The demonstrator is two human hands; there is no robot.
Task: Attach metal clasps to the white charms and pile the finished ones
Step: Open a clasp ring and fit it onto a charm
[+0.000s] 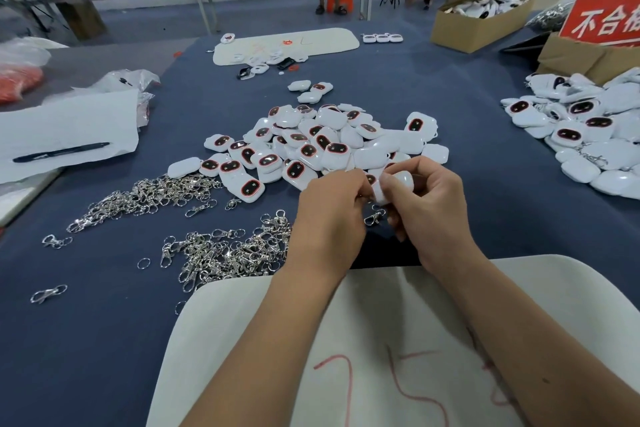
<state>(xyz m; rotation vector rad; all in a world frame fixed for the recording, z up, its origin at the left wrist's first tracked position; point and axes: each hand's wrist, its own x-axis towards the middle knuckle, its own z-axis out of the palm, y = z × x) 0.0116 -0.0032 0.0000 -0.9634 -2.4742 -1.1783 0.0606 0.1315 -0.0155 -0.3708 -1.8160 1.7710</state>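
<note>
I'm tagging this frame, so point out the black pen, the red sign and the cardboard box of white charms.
black pen [62, 152]: head view, middle of its barrel.
red sign [604, 18]: head view, red face with white characters.
cardboard box [476, 28]: head view, its front wall.

Both hands raised together, left hand [330, 215] and right hand [427, 204] fingers curled, pinching.
</note>
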